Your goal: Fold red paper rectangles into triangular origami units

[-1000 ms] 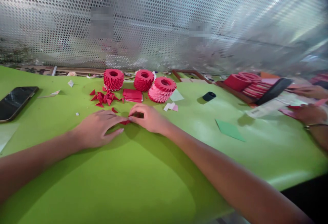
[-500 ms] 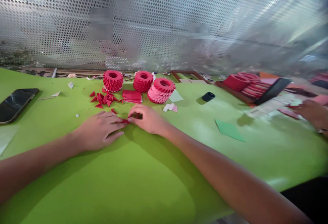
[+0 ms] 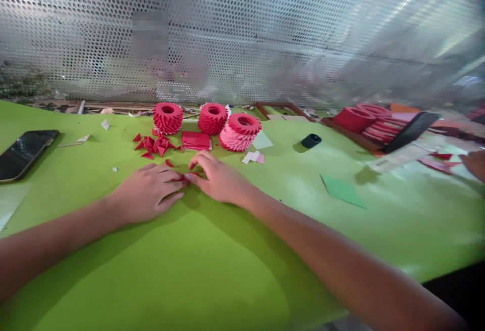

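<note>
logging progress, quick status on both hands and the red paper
Left hand and right hand meeting at small red paper piece. Piece partly hidden by fingers. Loose folded red paper triangles just beyond.

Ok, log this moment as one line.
left hand: on small red piece | right hand: at same piece | nearby: red triangles, red paper stack

left hand lies palm-down, fingertips meeting the curled right hand.
</note>
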Demonstrator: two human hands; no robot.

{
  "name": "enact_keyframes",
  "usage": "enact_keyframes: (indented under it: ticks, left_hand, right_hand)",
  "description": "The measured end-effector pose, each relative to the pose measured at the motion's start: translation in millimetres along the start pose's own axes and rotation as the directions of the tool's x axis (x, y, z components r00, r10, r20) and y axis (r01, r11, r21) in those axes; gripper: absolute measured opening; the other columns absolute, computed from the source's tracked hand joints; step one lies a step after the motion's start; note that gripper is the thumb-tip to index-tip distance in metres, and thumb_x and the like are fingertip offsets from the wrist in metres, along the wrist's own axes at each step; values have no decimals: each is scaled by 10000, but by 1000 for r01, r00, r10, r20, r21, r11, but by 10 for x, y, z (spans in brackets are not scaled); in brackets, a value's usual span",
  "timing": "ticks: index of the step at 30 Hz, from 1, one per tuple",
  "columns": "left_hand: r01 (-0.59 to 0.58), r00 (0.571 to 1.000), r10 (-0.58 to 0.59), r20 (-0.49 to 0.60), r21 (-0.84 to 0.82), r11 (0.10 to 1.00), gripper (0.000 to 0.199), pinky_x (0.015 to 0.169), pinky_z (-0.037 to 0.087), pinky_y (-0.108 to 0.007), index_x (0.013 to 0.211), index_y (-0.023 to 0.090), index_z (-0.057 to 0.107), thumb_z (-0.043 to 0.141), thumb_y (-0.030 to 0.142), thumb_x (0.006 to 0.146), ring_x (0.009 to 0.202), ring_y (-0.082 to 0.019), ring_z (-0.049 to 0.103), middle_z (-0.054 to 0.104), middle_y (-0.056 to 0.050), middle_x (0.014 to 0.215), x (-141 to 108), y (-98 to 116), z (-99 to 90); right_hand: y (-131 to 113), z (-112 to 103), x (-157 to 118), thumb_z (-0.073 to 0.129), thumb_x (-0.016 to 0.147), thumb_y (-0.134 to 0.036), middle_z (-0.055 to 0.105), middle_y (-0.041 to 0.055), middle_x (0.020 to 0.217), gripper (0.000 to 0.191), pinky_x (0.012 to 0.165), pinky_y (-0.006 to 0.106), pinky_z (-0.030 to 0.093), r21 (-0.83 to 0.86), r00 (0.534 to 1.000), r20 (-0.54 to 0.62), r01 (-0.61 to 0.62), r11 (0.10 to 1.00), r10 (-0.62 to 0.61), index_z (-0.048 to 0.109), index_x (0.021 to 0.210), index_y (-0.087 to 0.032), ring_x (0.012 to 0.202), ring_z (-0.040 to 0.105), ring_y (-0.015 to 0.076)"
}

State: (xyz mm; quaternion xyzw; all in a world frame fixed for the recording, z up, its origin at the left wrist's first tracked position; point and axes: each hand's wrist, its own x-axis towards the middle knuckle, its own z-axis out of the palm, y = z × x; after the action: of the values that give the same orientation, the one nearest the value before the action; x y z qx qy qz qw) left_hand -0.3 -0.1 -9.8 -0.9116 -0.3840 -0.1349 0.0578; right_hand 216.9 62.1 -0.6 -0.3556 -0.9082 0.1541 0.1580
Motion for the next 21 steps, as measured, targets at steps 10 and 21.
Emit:
enact_keyframes:
  ticks: [10, 21]
  left_hand:
    - [19, 999, -19, 34, 14, 1000, 338, 885, 513, -442, 1219, 215, 689, 457, 297, 988, 1022, -259, 658, 718, -67, 1176, 20, 18, -32]
    - [46, 997, -46, 60, 8, 999, 341, 926, 498, -455, 1210, 231, 696, 457, 325, 987, 1068, -264, 644, 713, -64, 1197, 33, 0, -22]
  right_hand:
    - [-26, 60, -25, 451, 997, -227, 580, 114, 1133, 105, 869, 380, 451, -101, 1000, 11, 26, 995, -25, 511, 1066, -175, 991, 587, 226]
    - [92, 75, 20, 365, 1024, -229, 578, 138, 1200, 206, 804, 380, 464, -59, 1000, -3, -29, 998, 29, 491, 1176, -170, 909, 611, 224]
